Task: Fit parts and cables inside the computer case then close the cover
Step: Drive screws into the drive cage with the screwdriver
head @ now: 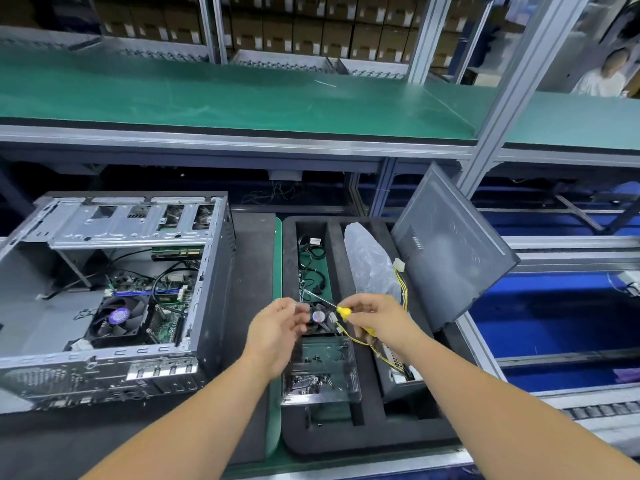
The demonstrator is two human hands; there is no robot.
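Observation:
The open computer case [211,306] lies on its side at the left, showing its motherboard and a black CPU fan [119,318]. The dark side cover [453,251] leans upright at the right end of the black foam tray [367,431]. Over the tray, my right hand [377,320] grips a yellow-handled screwdriver [343,311] whose thin shaft points left. My left hand [277,327] has its fingers curled near the shaft tip and seems to pinch something small; I cannot make out what. A small black fan [318,318] lies just beneath both hands.
The foam tray holds black cables [311,268], a clear plastic screw box [320,372], a crumpled plastic bag [367,261] and a power supply [403,370] with yellow wires. A green shelf [242,95] runs above. Blue bins sit at the right, and a person stands at the far top right.

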